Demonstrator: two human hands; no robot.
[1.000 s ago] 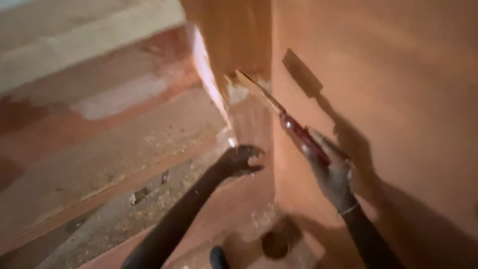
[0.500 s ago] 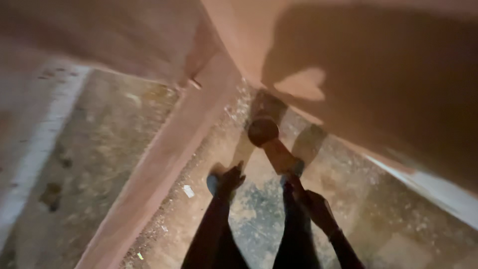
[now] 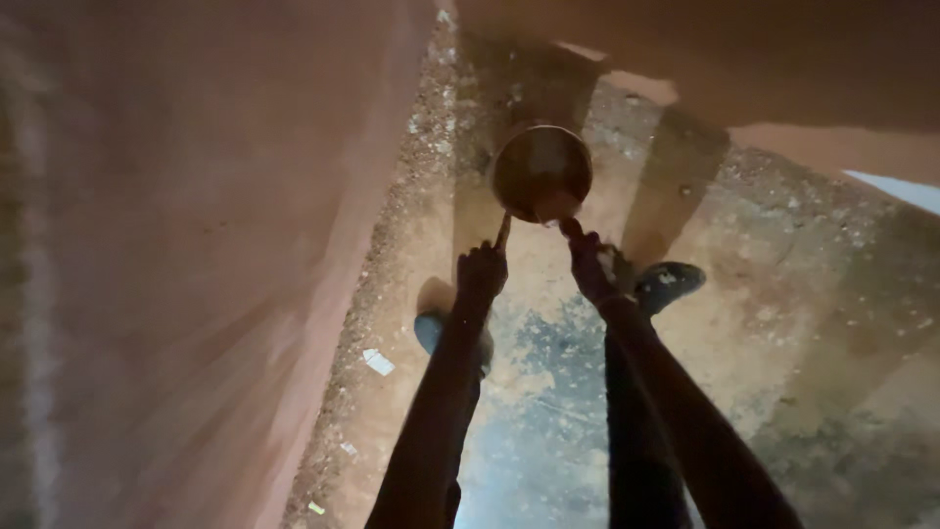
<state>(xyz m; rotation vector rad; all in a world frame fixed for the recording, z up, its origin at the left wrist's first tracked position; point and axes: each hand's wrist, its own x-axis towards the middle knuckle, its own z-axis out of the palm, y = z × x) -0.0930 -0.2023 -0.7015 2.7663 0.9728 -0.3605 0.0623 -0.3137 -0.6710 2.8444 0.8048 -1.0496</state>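
Observation:
I look straight down at a round brown pot standing on the rough floor by the foot of the reddish wall. My left hand is closed around a thin handle-like piece that reaches the pot's near rim. My right hand grips a red-handled brush, and the brush's end is at the pot's near edge. The bristles are hidden. Both forearms stretch down from the bottom of the head view.
A freshly coated reddish wall fills the left side and another wall face runs across the top right. Two dark shoes stand on the gritty, stained floor. Small scraps lie along the wall's foot.
The view has swung from the wall down to the floor. My right hand brought the brush from the wall to the pot, and my left hand came down to its rim.

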